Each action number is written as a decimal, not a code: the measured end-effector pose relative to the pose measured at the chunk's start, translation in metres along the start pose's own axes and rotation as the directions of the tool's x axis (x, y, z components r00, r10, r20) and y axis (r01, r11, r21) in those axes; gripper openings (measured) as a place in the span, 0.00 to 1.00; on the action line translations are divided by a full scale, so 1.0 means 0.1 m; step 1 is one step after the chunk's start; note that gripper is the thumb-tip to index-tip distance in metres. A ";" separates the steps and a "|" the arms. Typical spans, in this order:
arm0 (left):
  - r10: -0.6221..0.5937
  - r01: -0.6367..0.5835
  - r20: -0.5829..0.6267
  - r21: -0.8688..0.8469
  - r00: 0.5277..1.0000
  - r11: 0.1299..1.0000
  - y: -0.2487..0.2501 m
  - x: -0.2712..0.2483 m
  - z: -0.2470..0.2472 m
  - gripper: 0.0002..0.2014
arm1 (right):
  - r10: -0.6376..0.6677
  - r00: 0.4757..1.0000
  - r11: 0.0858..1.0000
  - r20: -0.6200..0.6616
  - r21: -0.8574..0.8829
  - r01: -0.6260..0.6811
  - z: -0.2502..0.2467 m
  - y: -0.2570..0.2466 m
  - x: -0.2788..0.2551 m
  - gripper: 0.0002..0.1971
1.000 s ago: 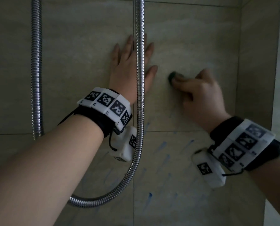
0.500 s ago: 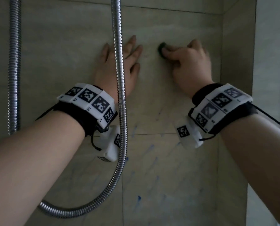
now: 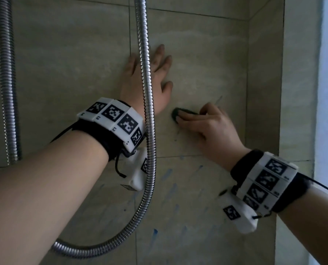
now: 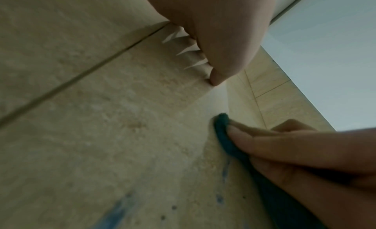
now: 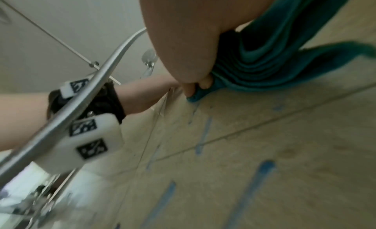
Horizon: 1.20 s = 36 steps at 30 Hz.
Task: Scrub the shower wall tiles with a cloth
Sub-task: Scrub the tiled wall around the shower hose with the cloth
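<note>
The right hand [image 3: 210, 127] grips a bunched teal cloth [image 5: 264, 61] against the beige wall tile [image 3: 207, 54] — the left hand [image 3: 149, 81] lies flat beside it, fingers spread.

The right hand [image 3: 207, 125] has dragged the cloth [image 3: 175, 113] down the wall tile [image 3: 207, 73].

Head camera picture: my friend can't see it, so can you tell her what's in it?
A right hand presses a dark teal cloth against a beige shower wall tile, while the left hand lies flat on the wall beside it. A shiny metal shower hose loops down in front of the left wrist, and blue streaks mark the tile below.
</note>
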<state>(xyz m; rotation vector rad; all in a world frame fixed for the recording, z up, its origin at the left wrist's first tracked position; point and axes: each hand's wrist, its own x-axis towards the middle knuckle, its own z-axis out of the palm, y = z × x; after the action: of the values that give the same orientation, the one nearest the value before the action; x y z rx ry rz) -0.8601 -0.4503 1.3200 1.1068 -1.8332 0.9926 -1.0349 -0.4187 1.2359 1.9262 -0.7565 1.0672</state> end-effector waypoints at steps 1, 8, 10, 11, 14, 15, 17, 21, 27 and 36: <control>0.007 -0.007 0.003 0.002 1.000 1.000 0.01 0.01 0.00 0.30 | -0.033 0.998 0.999 0.044 -0.029 0.034 0.00 0.02 -0.03 0.17; 0.039 -0.040 0.011 0.045 0.999 0.998 0.02 -0.01 -0.02 0.30 | 0.544 0.837 0.832 -0.057 -0.090 -0.547 -0.33 0.47 0.31 0.28; 0.038 -0.039 0.012 0.038 0.999 0.999 0.02 -0.01 -0.02 0.30 | 0.538 0.839 0.837 -0.084 -0.070 -0.543 -0.29 0.37 0.29 0.28; 0.036 -0.036 0.015 0.035 0.999 0.999 0.03 -0.01 -0.01 0.30 | 0.426 0.896 0.895 -0.125 -0.084 -0.437 -0.23 0.27 0.24 0.25; 0.032 -0.032 0.010 0.028 0.999 0.999 0.07 -0.01 0.02 0.30 | -0.006 0.995 0.994 -0.103 -0.109 -0.005 -0.05 0.05 0.01 0.16; 0.036 -0.036 0.008 0.026 0.999 0.999 0.10 0.00 0.03 0.30 | -0.078 0.994 0.991 -0.072 -0.117 0.070 -0.01 0.03 -0.04 0.15; 0.055 -0.055 0.016 0.033 0.998 0.998 0.16 0.02 0.04 0.30 | -0.153 0.988 0.981 -0.023 -0.126 0.149 -0.01 0.09 -0.06 0.14; 0.091 -0.092 0.035 0.036 0.995 0.995 0.22 0.15 0.03 0.30 | 0.055 0.998 0.971 0.040 -0.236 -0.044 -0.21 0.27 0.18 0.20; 0.096 -0.097 0.020 0.053 0.995 0.994 0.21 0.19 0.02 0.28 | 0.637 0.771 0.725 -0.019 -0.325 -0.607 -0.63 0.51 0.61 0.31; 0.079 -0.079 -0.012 0.010 0.997 0.997 0.28 0.18 0.07 0.28 | 0.661 0.750 0.690 0.002 -0.394 -0.607 -0.35 0.31 0.31 0.24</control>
<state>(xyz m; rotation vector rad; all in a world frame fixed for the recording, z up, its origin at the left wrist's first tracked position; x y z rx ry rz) -0.8932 -0.4530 1.3266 1.0388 -1.8766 1.0526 -1.0589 -0.4081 1.2854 1.4304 -1.6771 1.0730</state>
